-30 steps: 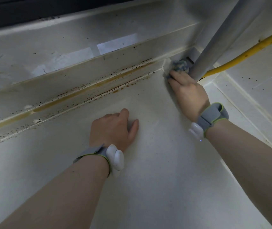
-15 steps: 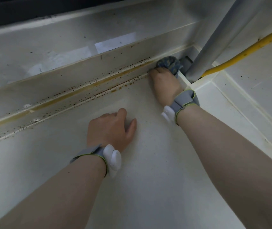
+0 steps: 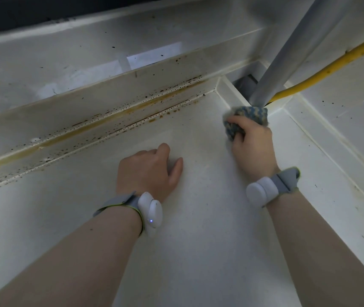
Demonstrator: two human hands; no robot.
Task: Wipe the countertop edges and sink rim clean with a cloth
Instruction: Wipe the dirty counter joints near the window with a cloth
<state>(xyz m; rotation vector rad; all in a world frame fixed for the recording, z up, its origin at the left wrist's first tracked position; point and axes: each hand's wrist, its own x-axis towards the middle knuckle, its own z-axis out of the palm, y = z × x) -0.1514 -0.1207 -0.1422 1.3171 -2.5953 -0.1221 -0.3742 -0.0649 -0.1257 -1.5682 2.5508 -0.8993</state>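
My right hand (image 3: 253, 147) grips a balled blue-and-cream cloth (image 3: 246, 117) and presses it against the raised right edge strip of the white countertop (image 3: 198, 240), just below the foot of a grey pipe. My left hand (image 3: 149, 171) rests on the countertop with its fingers curled under and its thumb out, holding nothing. The back edge strip (image 3: 114, 120) is streaked yellow-brown and dotted with dark specks.
A grey pipe (image 3: 298, 45) slants up from the back right corner. A yellow hose (image 3: 331, 65) runs behind it to the right. A dark gap (image 3: 244, 84) opens in the corner. White tiled walls rise at the back and right.
My right hand has pulled the cloth from the back corner toward me along the right edge strip. My left hand has stayed where it was.
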